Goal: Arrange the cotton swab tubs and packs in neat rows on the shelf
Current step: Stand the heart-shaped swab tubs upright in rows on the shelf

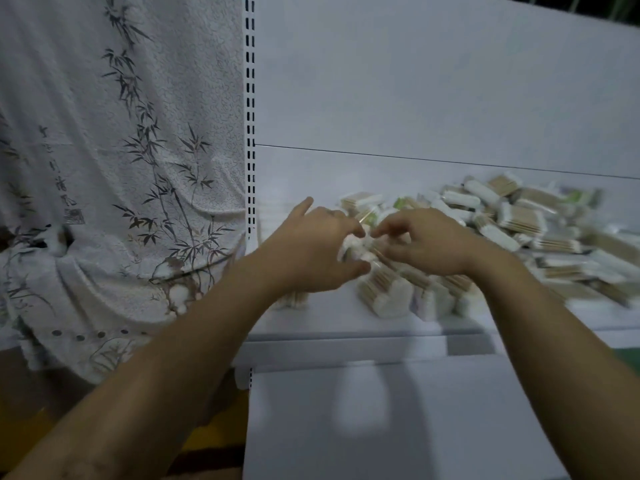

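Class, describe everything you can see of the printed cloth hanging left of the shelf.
The cloth is pale, crinkle-textured fabric printed with grey ink bamboo stems and leaves, a column of brush characters and a square seal. It hangs in loose folds, its right edge meeting the slotted upright.

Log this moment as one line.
left hand grips swab pack | right hand touches it, grip unclear | short front row | loose pile right

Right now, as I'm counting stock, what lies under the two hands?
Under the left hand and right hand, cotton swab packs peek out, wooden sticks with white tips, on the white shelf. How many the hands cover cannot be seen.
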`<state>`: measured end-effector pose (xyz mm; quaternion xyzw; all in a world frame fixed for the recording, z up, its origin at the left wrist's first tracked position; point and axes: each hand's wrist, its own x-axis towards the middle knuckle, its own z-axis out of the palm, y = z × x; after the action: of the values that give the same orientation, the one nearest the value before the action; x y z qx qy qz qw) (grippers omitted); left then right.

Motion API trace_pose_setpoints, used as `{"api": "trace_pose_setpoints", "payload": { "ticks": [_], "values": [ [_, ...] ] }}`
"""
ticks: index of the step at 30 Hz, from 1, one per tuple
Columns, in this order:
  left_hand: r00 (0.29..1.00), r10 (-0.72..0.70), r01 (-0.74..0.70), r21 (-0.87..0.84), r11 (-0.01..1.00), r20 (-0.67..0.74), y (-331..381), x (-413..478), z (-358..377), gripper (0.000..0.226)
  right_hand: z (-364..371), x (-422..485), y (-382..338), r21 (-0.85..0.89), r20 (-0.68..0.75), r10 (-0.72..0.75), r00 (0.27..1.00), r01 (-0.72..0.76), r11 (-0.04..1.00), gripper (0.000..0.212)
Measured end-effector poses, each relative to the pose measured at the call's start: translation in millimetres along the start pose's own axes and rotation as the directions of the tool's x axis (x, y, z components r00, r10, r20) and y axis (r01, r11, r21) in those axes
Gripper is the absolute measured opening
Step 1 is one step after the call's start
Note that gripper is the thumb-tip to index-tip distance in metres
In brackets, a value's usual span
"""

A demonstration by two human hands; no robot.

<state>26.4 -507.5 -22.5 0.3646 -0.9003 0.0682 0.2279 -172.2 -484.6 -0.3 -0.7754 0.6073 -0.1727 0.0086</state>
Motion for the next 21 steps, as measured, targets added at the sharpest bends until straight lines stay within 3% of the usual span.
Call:
{"api": "trace_pose_setpoints", "payload": {
  "ticks": [3,6,13,19,21],
  "values": [
    [0.998,0.052,-0.058,0.173,0.983,0.038,31.5,3.7,16.6,0.057,-4.9,-21.8,12.7,-0.092,0.014,0.052,0.999,-0.05,0.994,0.033],
    [0.994,-0.024,0.001,0.203,0.979,0.109,53.4,8.5,33.4,0.068,-4.4,-34.7,20.3,-0.123,0.035,0.047,0.998,-0.042,0.992,0.037],
    [0.94,-0.232,0.231,0.033,0.972,0.252,61.9,15.9,51.0,0.071,0.2,-42.0,34.2,-0.067,0.031,-0.082,0.996,0.084,0.994,0.04],
    [0.897,-0.297,0.331,-0.05,0.942,0.328,61.6,16.9,41.5,0.057,0.3,-45.9,44.2,-0.009,0.044,-0.142,0.989,0.143,0.99,0.043],
    [0.9,-0.322,0.364,-0.103,0.926,0.293,61.5,22.2,30.8,0.047,-1.4,-46.1,46.1,-0.004,0.039,-0.146,0.989,0.146,0.989,0.05]
  ]
}}
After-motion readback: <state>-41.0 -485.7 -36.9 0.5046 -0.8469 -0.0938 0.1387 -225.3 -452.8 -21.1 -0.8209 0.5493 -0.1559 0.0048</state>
